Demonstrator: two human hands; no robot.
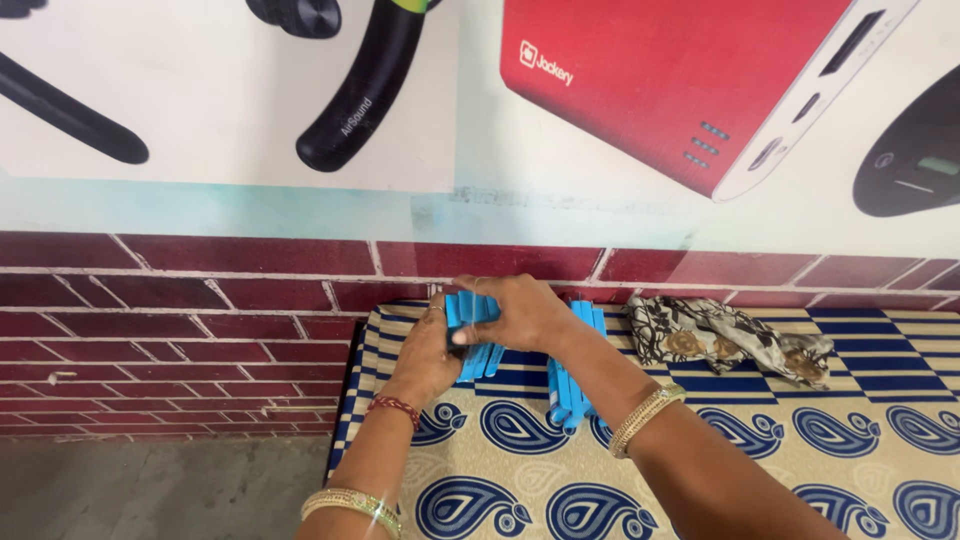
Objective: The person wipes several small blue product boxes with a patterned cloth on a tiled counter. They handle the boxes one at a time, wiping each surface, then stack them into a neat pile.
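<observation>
At the centre of the frame, both hands close together on one bundle of flat bright-blue plastic strips (478, 335); the strips overlap too tightly to count. One left hand (425, 355) cups the bundle from below and from the left, while one right hand (515, 312) lies over its top with the fingers curled down around it. Just right of the hands, a second loose pile of the same blue strips (572, 395) lies partly hidden under the right forearm. Both rest on a cream cloth with dark-blue paisley shapes and a blue checked border (760, 440). Toward the right of the frame, one crumpled black-and-cream patterned fabric (725, 335) lies on that cloth. Behind, across the middle of the frame, runs a dark-red brick wall (180, 320).
</observation>
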